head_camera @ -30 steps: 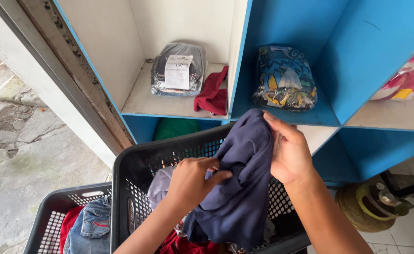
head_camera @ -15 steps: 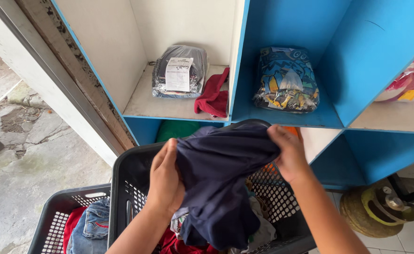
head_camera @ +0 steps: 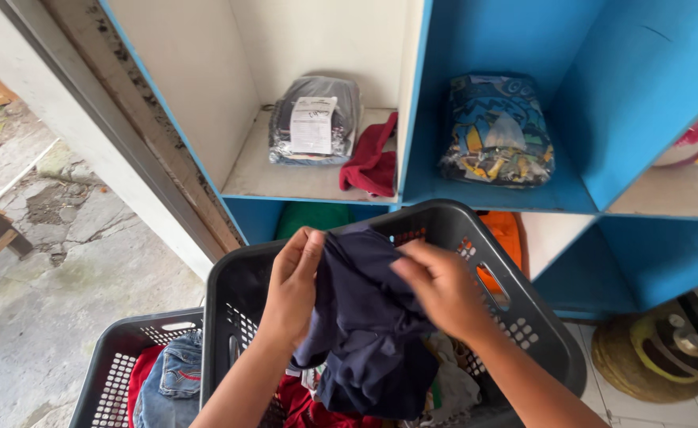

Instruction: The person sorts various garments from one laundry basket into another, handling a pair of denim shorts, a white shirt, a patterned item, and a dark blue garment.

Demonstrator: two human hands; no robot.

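- The left hand [head_camera: 292, 285] gripped the upper left edge of a navy blue garment [head_camera: 365, 317], fingers curled around the cloth and thumb pressed on it.
- The right hand [head_camera: 441, 289] pinched the garment's bunched middle, fingers closed into the folds.
- The garment hung between both hands, directly above the black laundry basket [head_camera: 523, 317], its lower part draping onto the mixed clothes inside.
- Left of that basket stood a second black basket [head_camera: 103, 372] holding blue jeans [head_camera: 165, 380].
- Behind the basket rose a blue-and-white cubby shelf [head_camera: 408, 103]: a plastic-wrapped clothes bundle [head_camera: 313, 119] and a red cloth [head_camera: 372, 162] shared one compartment, a wrapped patterned bundle [head_camera: 495, 131] the next.
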